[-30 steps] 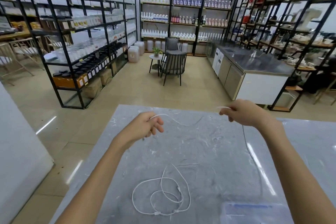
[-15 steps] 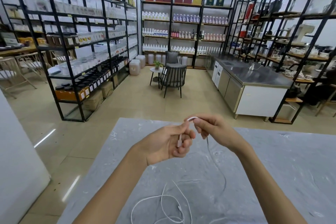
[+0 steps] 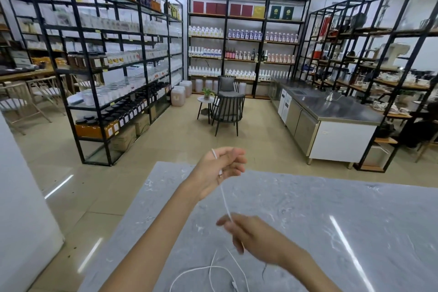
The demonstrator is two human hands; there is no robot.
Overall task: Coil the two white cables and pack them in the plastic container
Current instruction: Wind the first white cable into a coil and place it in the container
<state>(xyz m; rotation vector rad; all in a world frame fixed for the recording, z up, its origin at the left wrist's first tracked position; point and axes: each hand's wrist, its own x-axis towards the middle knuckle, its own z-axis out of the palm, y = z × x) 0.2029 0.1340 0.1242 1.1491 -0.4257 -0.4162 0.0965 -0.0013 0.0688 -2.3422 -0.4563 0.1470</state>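
White cable (image 3: 225, 201) runs taut between left hand (image 3: 221, 170) and right hand (image 3: 251, 234), fingers pinching it; coiling underway, next wrap requires another loop.

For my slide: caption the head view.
Left hand and right hand stretch one white cable above the table; the other lies loose.

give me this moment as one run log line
stage: coiling first white cable | left hand: pinching cable end, raised | right hand: gripping cable lower down | second cable: loose on table | container: not in view
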